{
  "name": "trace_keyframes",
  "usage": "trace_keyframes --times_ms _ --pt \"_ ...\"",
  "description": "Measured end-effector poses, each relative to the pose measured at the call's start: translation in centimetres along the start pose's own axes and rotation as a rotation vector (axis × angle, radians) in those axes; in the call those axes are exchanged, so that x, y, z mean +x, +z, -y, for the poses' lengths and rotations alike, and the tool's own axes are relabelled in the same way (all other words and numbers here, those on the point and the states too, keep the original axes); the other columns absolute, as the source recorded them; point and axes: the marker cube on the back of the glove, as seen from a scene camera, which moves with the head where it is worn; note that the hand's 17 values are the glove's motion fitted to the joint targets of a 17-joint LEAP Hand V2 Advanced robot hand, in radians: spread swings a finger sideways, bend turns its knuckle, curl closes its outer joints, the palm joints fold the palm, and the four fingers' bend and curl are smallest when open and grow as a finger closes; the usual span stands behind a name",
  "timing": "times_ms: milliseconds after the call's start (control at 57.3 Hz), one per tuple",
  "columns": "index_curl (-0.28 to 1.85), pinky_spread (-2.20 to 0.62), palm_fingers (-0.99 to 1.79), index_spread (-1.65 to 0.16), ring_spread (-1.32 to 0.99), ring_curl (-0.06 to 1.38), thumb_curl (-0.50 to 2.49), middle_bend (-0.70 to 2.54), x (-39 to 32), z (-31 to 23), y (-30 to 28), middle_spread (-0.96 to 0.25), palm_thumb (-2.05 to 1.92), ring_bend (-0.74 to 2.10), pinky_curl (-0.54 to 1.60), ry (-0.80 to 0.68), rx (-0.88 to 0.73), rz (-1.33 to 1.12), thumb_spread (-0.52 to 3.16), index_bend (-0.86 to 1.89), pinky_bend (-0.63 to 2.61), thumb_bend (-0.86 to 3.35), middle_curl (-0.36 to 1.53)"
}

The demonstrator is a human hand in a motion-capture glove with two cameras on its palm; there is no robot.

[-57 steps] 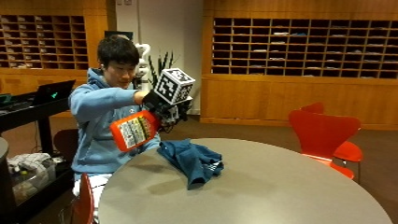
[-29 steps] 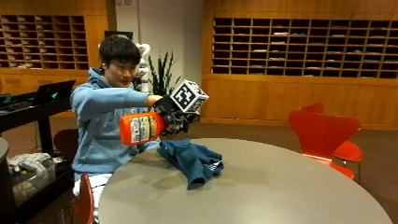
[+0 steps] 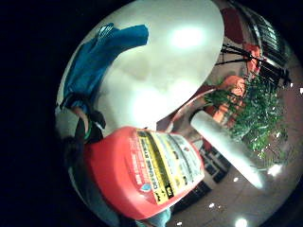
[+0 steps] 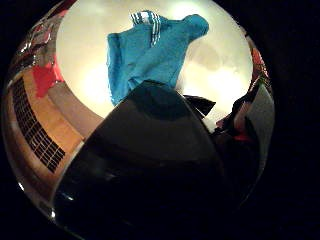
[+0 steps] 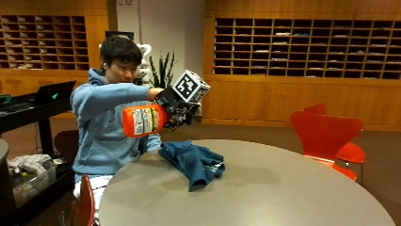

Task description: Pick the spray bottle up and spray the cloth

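A person sits at a round table (image 5: 282, 188) and holds an orange spray bottle (image 5: 143, 120) in the air with the gloved right hand (image 5: 172, 104), whose fingers are curled round the bottle's neck end. The bottle lies almost on its side, its base toward the person's chest, above and just to the person's side of the blue cloth (image 5: 194, 162). The cloth lies crumpled on the table near the edge in front of the person.

A second ago the bottle hung lower and tilted, base down, close to the cloth; half a second ago it was already raised and nearly level. Now it is at much the same height and the arm reaches further out over the table. The cloth has not moved.

The little-finger palm view shows the bottle's labelled body (image 3: 147, 172) close to the palm, with the cloth (image 3: 102, 56) on the table beyond.
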Motion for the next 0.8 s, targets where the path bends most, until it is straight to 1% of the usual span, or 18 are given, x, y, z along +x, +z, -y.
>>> trace_keyframes --times_ms 70,140,244,332,419,489,524,576,664,803 --pt "0.54 -0.23 1.38 -0.19 -0.20 0.44 0.81 0.58 -0.5 -0.8 -0.5 -0.13 0.90 0.58 0.37 -0.019 0.007 0.004 0.26 0.47 0.33 -0.03 0.50" --pt "0.54 -0.23 1.38 -0.19 -0.20 0.44 0.81 0.58 -0.1 -0.4 -0.7 -0.13 0.90 0.58 0.37 0.003 0.022 -0.010 0.26 0.47 0.33 -0.03 0.50" --pt "0.54 -0.23 1.38 -0.19 -0.20 0.44 0.81 0.58 -0.5 0.0 0.0 -0.13 0.90 0.58 0.37 -0.007 -0.012 0.009 0.26 0.47 0.33 -0.03 0.50" --pt "0.54 -0.23 1.38 -0.19 -0.20 0.44 0.81 0.58 -1.1 0.4 0.8 -0.13 0.90 0.58 0.37 -0.038 -0.017 0.007 0.26 0.47 0.33 -0.03 0.50" --pt "0.54 -0.23 1.38 -0.19 -0.20 0.44 0.81 0.58 -2.0 0.3 0.4 -0.13 0.90 0.58 0.37 -0.079 -0.003 0.062 0.26 0.47 0.33 -0.03 0.49" --pt "0.54 -0.23 1.38 -0.19 -0.20 0.44 0.82 0.58 -2.7 -0.3 -1.2 -0.13 0.90 0.58 0.37 -0.145 0.066 0.133 0.26 0.47 0.33 -0.03 0.49" --pt "0.54 -0.23 1.38 -0.19 -0.20 0.44 0.82 0.58 -2.9 -0.7 -2.2 -0.13 0.90 0.58 0.37 -0.225 0.116 0.152 0.26 0.47 0.33 -0.03 0.49" --pt "0.54 -0.23 1.38 -0.19 -0.20 0.44 0.82 0.58 -3.1 -1.4 -3.3 -0.13 0.90 0.58 0.37 -0.368 0.199 0.113 0.26 0.47 0.33 -0.03 0.49" --pt "0.54 -0.23 1.38 -0.19 -0.20 0.44 0.82 0.58 -6.1 -2.9 -5.6 -0.13 0.90 0.58 0.37 -0.391 0.264 0.363 0.26 0.47 0.33 -0.03 0.49" --pt "0.54 -0.23 1.38 -0.19 -0.20 0.44 0.82 0.58 -9.1 -3.2 -8.0 -0.13 0.90 0.58 0.38 -0.515 0.458 0.570 0.26 0.47 0.33 -0.03 0.49"
